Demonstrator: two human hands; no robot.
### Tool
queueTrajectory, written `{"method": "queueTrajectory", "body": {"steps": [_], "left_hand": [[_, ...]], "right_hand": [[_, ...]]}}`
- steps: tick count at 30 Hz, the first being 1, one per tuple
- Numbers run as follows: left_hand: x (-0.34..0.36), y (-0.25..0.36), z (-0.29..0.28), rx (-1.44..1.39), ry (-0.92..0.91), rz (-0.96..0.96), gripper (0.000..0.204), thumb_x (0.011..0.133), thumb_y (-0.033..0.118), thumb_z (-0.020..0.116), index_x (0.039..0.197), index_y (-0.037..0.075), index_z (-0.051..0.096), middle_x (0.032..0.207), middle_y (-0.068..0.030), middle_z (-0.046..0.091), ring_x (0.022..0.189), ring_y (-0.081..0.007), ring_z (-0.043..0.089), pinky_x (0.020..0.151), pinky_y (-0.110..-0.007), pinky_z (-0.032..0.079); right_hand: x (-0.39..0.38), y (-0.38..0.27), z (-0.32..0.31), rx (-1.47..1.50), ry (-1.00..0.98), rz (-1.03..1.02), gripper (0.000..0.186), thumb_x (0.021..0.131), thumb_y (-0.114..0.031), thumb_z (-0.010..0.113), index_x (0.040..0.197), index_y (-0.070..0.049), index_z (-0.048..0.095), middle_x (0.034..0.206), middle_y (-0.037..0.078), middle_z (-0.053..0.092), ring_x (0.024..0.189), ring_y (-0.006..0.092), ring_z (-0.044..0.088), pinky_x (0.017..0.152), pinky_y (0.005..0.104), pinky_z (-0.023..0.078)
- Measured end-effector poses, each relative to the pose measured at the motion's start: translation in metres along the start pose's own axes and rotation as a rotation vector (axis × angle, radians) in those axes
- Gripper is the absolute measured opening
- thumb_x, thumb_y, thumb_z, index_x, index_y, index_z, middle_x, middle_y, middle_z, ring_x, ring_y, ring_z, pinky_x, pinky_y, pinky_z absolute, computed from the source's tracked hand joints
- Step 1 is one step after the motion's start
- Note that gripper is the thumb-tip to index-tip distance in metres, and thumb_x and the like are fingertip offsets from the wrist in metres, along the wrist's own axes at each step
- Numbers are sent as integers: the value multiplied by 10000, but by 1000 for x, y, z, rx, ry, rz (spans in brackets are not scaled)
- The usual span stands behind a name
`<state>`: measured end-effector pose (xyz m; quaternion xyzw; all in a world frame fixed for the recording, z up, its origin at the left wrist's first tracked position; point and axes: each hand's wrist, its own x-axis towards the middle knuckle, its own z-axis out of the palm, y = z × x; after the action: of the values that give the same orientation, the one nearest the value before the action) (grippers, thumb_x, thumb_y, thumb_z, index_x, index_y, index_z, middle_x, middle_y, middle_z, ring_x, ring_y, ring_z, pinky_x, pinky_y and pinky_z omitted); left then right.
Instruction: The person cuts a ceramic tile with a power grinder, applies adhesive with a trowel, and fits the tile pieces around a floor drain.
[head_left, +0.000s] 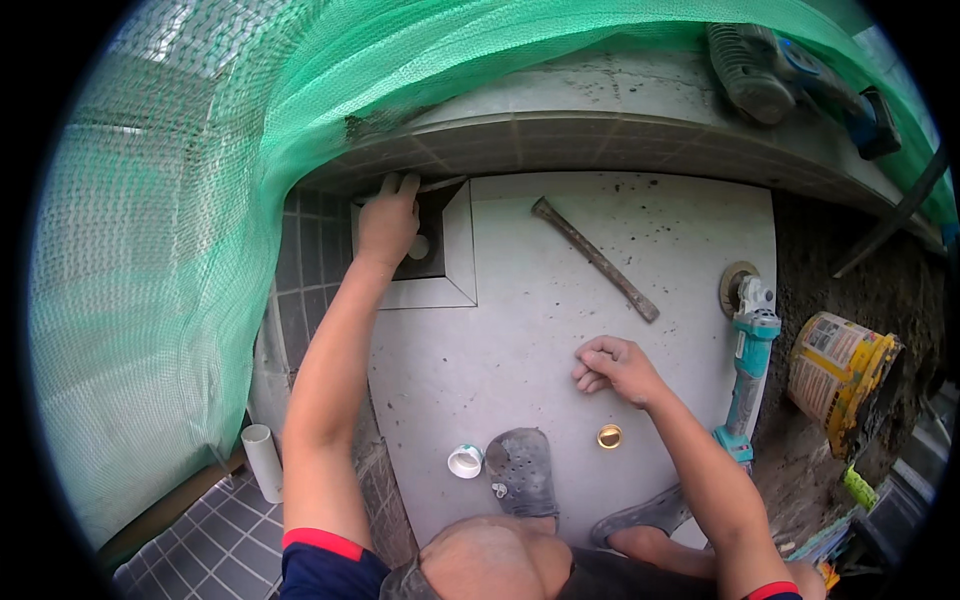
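My left hand (388, 222) reaches over a square recess in the far left corner of the pale tiled floor (500, 370). Its fingers close on a thin tile strip (446, 184) along the recess's far edge; the hand hides part of it. Mitred pale tile strips (459, 250) border the recess, and a round, light-coloured piece (419, 247) shows inside. My right hand (615, 368) hovers above the floor with its fingers curled in; whatever they hold, if anything, is hidden. Beyond it lies a flat, worn metal chisel (597, 260).
An angle grinder (750, 360) lies along the floor's right edge, beside a yellow bucket (840, 375) on its side. A gold ring-shaped cap (609, 436) and a white plastic cap (465, 461) are near my feet. Green netting (170, 300) hangs left. A power tool (800, 75) rests on the ledge.
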<state>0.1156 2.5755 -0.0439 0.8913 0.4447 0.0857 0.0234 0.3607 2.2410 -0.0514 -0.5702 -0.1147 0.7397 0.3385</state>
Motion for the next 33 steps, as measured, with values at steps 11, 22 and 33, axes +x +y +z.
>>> {"method": "queueTrajectory", "body": {"steps": [11,22,33], "left_hand": [[-11,-11,18,31,140,93,371,786,-1,605,1152,53,620,1186,-175,622,877,-381,672,709,-450,575],[-32,51,-36,-162,388,303,225,795,-58,671,1000,33,647,947,-139,655,808,-338,660,678,-412,553],[-68,310,-137,-679,367,1328,231,749,30,675,967,-20,732,1039,-181,682,792,-211,671,603,-292,512]], "right_hand": [[0,4,2,37,9,1,264,1013,-204,599,1117,38,620,956,127,696,789,168,695,742,290,583],[-161,-131,-30,-963,21,-157,259,936,-250,644,1060,-24,671,875,148,713,834,261,708,783,378,543],[-270,-88,-75,-348,-67,-146,810,976,-480,618,1508,40,295,1364,226,558,1265,256,538,1037,371,457]]}}
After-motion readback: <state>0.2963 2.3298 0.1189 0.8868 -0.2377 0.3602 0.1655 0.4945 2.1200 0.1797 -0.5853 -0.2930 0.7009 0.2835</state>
